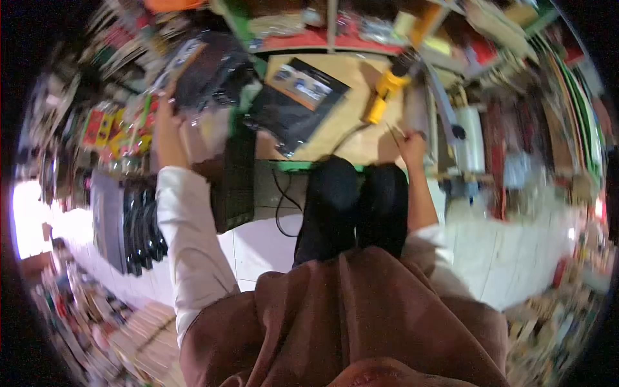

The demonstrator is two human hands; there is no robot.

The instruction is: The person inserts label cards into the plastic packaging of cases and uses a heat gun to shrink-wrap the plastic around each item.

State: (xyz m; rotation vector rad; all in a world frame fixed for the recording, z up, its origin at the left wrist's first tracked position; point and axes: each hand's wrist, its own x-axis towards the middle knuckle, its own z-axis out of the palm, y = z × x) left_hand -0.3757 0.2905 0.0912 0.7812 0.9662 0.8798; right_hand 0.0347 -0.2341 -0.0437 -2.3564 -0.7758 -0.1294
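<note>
On the left, my left hand [169, 109] grips the near edge of a glossy black plastic packet [209, 74], somewhat blurred. A second black packet [300, 97] with a printed picture label lies flat at an angle on the wooden tabletop [361, 138]. At the table's right side, my right hand [412, 147] is closed around a thin pointed tool [394, 133] with a dark handle end; its exact kind is too small to tell. Just beyond that hand lies a yellow corded hand tool [387, 93] with a dark top end.
Crowded shelves [329, 48] stand behind the table. A grey tube [445, 106] and a white roll [472, 138] are at the right. Colourful packs [116, 132] and a stack of black trays [138, 226] stand left. A cable [280, 209] hangs below the table edge by my knees.
</note>
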